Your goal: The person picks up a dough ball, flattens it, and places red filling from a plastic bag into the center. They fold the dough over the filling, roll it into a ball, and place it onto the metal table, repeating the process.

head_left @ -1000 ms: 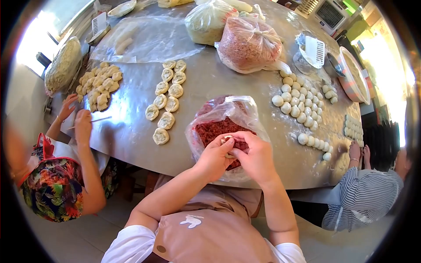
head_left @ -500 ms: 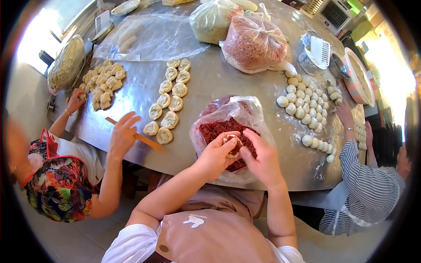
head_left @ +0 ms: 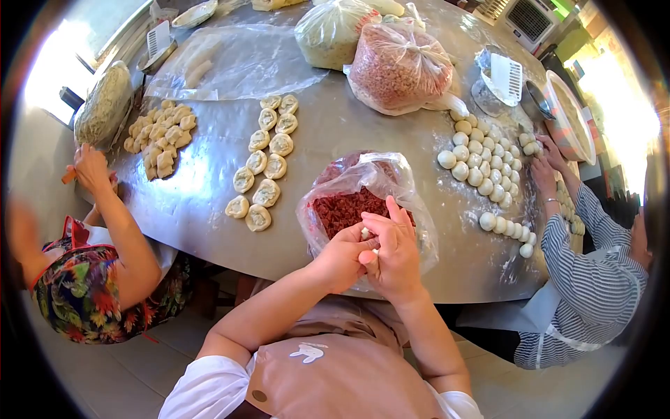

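Observation:
Over the near rim of an open plastic bag of dark red filling, my two hands meet. My left hand is closed round a small piece of pale dough, of which only bits show between the fingers. Against it, my right hand pinches at the same dough with thumb and fingertips, its other fingers raised. Most of the dough is hidden by my fingers. Left of the bag, two columns of round filled dough pieces lie on the metal table.
At the left, a person's hand holds a wooden stick near cut dough lumps. Tied bags of pink filling and pale filling stand behind. White dough balls lie right, near another person's hands.
My hands have closed together over the dough, which is now mostly covered. The person at the left has moved the stick away from the filled pieces, toward the far left.

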A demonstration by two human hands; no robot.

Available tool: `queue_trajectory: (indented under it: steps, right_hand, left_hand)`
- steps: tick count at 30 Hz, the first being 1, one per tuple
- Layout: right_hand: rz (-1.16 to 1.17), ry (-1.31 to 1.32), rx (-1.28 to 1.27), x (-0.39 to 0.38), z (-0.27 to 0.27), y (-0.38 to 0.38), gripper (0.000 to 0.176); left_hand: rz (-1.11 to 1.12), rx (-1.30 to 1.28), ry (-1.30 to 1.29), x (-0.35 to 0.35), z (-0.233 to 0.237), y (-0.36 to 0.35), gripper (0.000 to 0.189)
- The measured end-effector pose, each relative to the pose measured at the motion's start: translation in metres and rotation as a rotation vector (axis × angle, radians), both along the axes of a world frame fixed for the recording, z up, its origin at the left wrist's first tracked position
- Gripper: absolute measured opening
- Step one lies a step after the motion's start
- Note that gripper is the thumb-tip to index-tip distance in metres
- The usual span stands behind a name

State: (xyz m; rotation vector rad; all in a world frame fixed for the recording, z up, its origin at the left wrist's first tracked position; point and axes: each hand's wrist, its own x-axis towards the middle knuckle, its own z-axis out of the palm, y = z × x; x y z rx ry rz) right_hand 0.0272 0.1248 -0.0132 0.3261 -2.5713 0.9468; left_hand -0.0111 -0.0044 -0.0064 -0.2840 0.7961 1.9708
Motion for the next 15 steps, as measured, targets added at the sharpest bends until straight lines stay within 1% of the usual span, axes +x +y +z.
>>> queue_trajectory:
  steps: [3, 5, 6, 8, 9, 10, 11, 13, 14, 15]
  right_hand:
    - [-0.028, 0.009, -0.075, -0.002, 0.001, -0.001, 0.062]
    - [-0.032, 0.028, -0.171, -0.003, -0.001, 0.001, 0.055]
    - [-0.042, 0.024, -0.283, -0.003, -0.006, 0.002, 0.053]
    - [-0.059, 0.015, -0.505, 0.001, -0.016, 0.003, 0.048]
    - [-0.081, 0.015, -0.578, 0.001, -0.014, 0.001, 0.046]
    - [-0.103, 0.019, -0.652, 0.001, -0.011, -0.004, 0.044]
    - [-0.126, 0.021, -0.727, 0.001, -0.009, -0.007, 0.041]
    - [-0.149, 0.026, -0.649, 0.0, -0.008, -0.008, 0.034]
    - [-0.16, 0.031, -0.611, 0.001, -0.008, -0.009, 0.03]
    - [-0.168, 0.054, -0.535, 0.0, -0.009, -0.009, 0.027]
  left_hand:
    - [0.048, -0.01, 0.041, 0.004, 0.0, 0.006, 0.041]
    - [0.081, 0.239, -0.008, 0.003, -0.001, 0.001, 0.043]
    - [0.099, 0.365, -0.032, 0.001, 0.0, -0.001, 0.045]
    - [0.15, 0.482, -0.175, 0.001, 0.009, 0.0, 0.048]
    - [0.175, 0.539, -0.248, 0.002, 0.012, 0.001, 0.051]
    - [0.189, 0.554, -0.21, 0.004, 0.009, 0.003, 0.05]
    - [0.203, 0.503, -0.203, 0.006, 0.008, 0.006, 0.049]
    - [0.23, 0.397, -0.191, 0.009, 0.008, 0.012, 0.047]
    - [0.25, 0.372, -0.181, 0.01, 0.001, 0.015, 0.041]
    - [0.203, 0.311, -0.145, 0.011, -0.003, 0.014, 0.039]
